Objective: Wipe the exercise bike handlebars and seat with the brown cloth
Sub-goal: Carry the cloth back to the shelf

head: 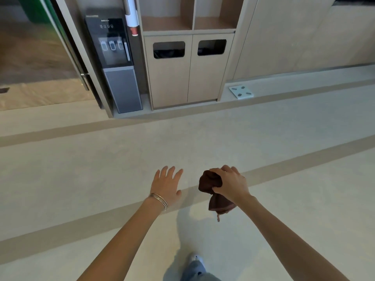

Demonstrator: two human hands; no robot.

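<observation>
A bunched brown cloth [211, 184] hangs from my right hand [230, 184], whose fingers curl round its middle; one end droops below the wrist. Beside it, my left hand [167, 185] is held out flat over the floor with fingers spread, holding nothing; thin bangles circle its wrist. No exercise bike, handlebars or seat appear in the head view.
A black water dispenser [115, 61] stands at the back left beside a wooden cabinet [188, 72] with two bin openings. A bathroom scale [241, 91] lies on a low ledge to the right. Pale floor with tan stripes stretches ahead; my foot [195, 260] is below.
</observation>
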